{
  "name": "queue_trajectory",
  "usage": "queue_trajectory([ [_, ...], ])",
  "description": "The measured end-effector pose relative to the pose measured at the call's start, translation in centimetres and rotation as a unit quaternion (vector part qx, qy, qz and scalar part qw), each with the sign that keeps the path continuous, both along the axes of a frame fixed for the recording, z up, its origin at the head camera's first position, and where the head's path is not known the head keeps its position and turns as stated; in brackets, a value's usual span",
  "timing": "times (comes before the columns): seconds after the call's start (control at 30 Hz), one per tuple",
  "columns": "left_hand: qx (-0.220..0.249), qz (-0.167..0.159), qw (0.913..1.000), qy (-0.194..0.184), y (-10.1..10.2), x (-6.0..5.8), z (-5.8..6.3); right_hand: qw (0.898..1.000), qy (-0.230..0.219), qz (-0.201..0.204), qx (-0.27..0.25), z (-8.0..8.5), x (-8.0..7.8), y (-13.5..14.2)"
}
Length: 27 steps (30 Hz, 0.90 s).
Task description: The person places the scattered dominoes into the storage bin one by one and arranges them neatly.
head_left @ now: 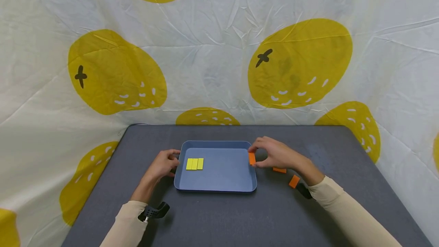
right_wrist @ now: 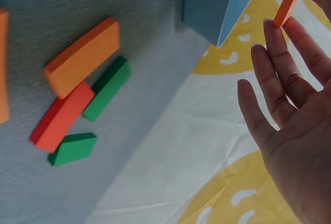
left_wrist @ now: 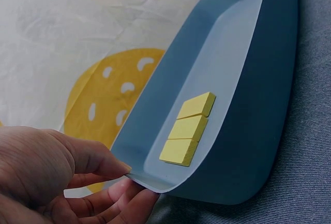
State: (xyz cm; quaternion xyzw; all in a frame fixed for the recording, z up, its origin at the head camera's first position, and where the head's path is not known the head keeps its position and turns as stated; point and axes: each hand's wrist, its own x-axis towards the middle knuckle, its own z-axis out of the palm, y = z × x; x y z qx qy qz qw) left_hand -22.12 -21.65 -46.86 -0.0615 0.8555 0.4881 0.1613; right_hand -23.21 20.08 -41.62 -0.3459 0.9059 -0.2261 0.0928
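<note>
A blue-grey rectangular tray (head_left: 226, 170) lies on the dark table with three yellow blocks (head_left: 194, 164) side by side in its left part. My left hand (head_left: 164, 163) pinches the tray's left rim, thumb on top and fingers outside, as the left wrist view shows. Thumb and fingertips of my right hand (head_left: 279, 155) pinch an orange block (head_left: 252, 159) by its ends, held at the tray's right rim. In the right wrist view this orange block (right_wrist: 287, 4) is up in the fingertips, while the other fingers are spread.
Right of the tray, under my right forearm, lie another orange block (right_wrist: 83, 58), a red block (right_wrist: 61, 116) and two green blocks (right_wrist: 107, 89). One more orange block (head_left: 294, 181) lies nearer me. A white curtain (head_left: 212, 68) with yellow fruit prints hangs behind the table.
</note>
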Motion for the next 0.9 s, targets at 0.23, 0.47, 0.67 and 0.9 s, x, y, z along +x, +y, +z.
queue_trajectory([
  [0.23,0.0,0.002,1.0,0.001,-0.1,0.1,-0.1,1.0,0.006,-0.002,0.007,0.3,-0.5,-1.7],
  [0.47,0.0,-0.001,1.0,0.004,-0.1,0.1,-0.3,1.0,-0.001,-0.013,0.012,0.5,-0.8,-3.2],
  [0.67,0.001,-0.003,1.0,0.004,0.0,0.1,-0.2,1.0,-0.001,-0.008,0.022,0.2,-1.4,-4.4],
  [0.9,-0.001,-0.004,1.0,0.001,0.0,0.0,-0.1,1.0,0.009,0.009,0.024,0.1,-1.8,-6.0],
])
